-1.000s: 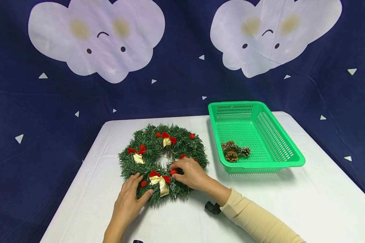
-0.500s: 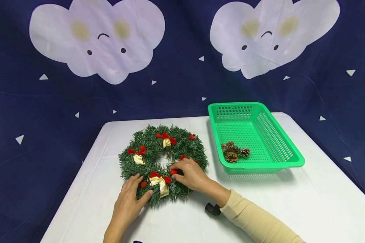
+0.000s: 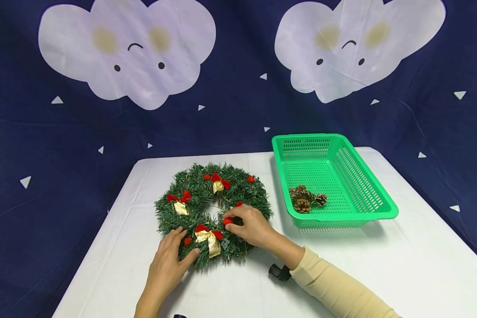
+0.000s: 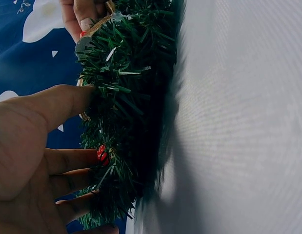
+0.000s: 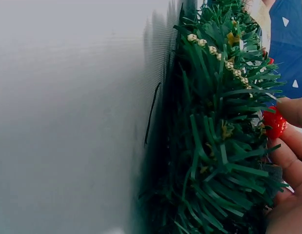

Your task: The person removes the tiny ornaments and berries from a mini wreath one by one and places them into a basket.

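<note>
A green Christmas wreath (image 3: 248,192) lies flat on the white table, set with red-and-gold bows (image 3: 208,238) and small red berries (image 3: 251,179). My left hand (image 3: 168,260) rests on its near left edge, thumb and fingers spread and nearly straight on the greenery. Between thumb and fingers of my right hand (image 3: 251,224) is a glossy red berry (image 5: 274,123), pinched at the inner front right of the ring. In the right wrist view the berry sits against the tips of the greenery; whether it is attached cannot be made out. A right-hand bow is partly covered by that hand.
At the back right stands a green plastic basket (image 3: 343,216), with several pine cones (image 3: 303,205) in its near left corner. A black object (image 3: 279,272) lies beside my right forearm. Behind the table hangs a dark blue cloth (image 3: 238,119) with cloud faces.
My right hand has shifted slightly up and to the right with the red berry, which now shows more between the fingers. The left hand and the wreath stay in place.
</note>
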`<state>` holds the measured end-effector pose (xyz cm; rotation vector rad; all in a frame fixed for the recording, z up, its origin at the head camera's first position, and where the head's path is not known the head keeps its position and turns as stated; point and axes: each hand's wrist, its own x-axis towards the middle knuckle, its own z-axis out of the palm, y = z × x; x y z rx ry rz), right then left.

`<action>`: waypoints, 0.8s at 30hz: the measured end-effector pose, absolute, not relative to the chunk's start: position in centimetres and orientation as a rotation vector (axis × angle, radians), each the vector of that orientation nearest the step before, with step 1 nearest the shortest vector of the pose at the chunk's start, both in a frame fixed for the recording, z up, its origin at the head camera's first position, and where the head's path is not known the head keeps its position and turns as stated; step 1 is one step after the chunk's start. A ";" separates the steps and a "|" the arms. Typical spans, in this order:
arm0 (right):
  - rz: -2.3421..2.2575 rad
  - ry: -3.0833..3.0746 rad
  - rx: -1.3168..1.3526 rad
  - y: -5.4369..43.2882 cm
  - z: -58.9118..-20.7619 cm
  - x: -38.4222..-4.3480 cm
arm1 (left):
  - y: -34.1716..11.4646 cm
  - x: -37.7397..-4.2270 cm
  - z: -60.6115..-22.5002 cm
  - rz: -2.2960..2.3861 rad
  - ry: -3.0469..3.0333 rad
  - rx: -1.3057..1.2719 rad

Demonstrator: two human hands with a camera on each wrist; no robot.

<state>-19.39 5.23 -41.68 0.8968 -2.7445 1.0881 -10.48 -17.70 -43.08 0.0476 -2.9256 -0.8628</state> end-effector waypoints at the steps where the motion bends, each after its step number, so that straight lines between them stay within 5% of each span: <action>1: 1.085 -2.743 0.892 5.2 -41.6 -19.4 | -17.7 -10.5 -43.1 -0.863 -2.923 0.047; 24: 1.286 -2.668 0.775 6.0 -39.9 -19.2 | -17.7 -10.5 -43.1 -0.865 -2.924 0.052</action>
